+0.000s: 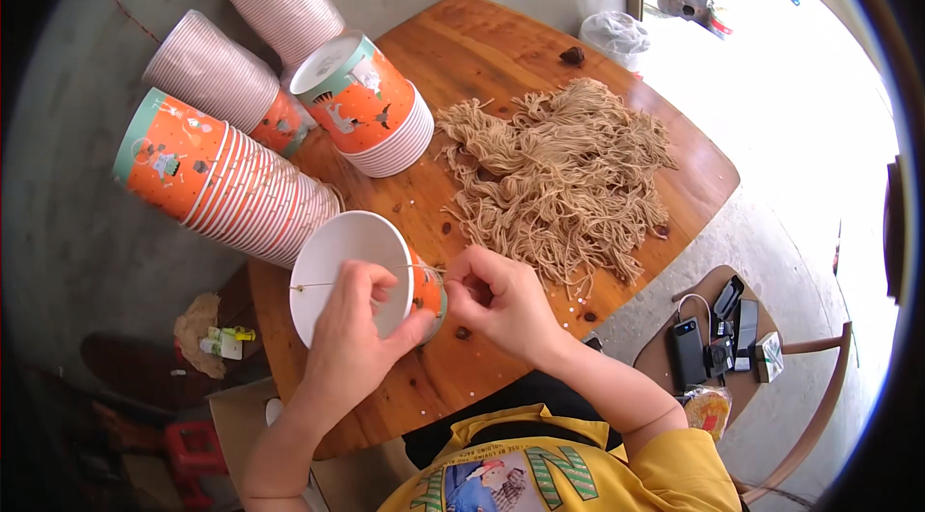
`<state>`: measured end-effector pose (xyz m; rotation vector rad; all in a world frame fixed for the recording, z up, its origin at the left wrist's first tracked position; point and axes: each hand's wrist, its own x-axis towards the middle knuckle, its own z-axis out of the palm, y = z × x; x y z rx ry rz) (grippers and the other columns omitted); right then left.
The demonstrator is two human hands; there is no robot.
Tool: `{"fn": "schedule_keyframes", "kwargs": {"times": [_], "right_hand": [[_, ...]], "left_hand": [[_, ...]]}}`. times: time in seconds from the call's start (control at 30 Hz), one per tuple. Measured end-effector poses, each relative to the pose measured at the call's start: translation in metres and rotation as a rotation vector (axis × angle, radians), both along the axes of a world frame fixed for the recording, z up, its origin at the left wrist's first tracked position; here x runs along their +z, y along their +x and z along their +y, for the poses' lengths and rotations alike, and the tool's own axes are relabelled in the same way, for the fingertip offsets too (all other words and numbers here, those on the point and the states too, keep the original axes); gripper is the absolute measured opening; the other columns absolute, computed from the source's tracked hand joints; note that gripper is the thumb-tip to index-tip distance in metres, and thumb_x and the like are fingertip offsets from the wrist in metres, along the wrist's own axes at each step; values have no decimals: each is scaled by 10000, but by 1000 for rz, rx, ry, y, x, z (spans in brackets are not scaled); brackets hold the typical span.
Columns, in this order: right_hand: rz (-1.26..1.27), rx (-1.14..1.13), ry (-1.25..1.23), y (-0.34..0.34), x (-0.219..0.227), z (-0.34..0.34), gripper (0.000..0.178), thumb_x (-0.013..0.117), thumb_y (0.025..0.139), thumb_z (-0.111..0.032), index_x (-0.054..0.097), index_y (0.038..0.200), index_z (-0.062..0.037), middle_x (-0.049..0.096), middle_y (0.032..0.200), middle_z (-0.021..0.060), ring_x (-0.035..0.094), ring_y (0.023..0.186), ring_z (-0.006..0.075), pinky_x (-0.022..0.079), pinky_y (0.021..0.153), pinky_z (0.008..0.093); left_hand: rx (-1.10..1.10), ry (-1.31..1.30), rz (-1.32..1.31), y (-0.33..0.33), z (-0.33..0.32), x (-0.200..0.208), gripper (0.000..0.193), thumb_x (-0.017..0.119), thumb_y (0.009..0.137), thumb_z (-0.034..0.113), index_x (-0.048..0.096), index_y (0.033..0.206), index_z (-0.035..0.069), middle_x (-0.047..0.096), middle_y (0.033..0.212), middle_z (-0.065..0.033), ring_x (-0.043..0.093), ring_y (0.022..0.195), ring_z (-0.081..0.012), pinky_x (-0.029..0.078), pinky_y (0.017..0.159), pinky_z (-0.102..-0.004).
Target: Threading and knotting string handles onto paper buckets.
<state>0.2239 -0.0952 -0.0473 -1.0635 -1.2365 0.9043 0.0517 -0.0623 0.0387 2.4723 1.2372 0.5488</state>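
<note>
A white-lined paper bucket (326, 250) with an orange printed outside lies tilted on the table in front of me, its opening toward my left. A thin tan cord (318, 287) runs across the opening and through the bucket's right side. At that side my right hand (501, 305) pinches the cord's end between thumb and fingers. My left hand (356, 334) is over the opening, its fingers bent and its thumb apart from them, reaching to the right rim. To the right of the bucket lies a large heap of tan cords (564, 184).
Tall stacks of paper buckets (260, 189) lean at the left and back left; a shorter stack (371, 112) stands behind my bucket. The wooden table (482, 30) has a small dark lump (572, 56) near its far edge. A chair (655, 343) holding a phone and devices stands right.
</note>
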Motion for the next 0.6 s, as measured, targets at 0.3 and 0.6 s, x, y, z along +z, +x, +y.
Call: {"fn": "schedule_keyframes", "kwargs": {"times": [0.3, 0.6], "right_hand": [[-293, -160, 350, -36, -2, 8, 174, 693, 741, 11, 640, 894, -55, 577, 777, 63, 623, 658, 203, 526, 576, 297], [-417, -242, 521, -53, 14, 12, 214, 732, 665, -29, 619, 837, -86, 530, 713, 48, 551, 595, 213, 458, 501, 325]], "left_hand": [[98, -474, -306, -38, -7, 8, 386, 552, 891, -42, 540, 1276, -21, 638, 1027, -36, 597, 908, -74, 488, 811, -241], [90, -525, -440, -54, -10, 9, 354, 568, 901, -7, 573, 1254, 5, 669, 971, -45, 624, 870, -96, 518, 818, -273]]}}
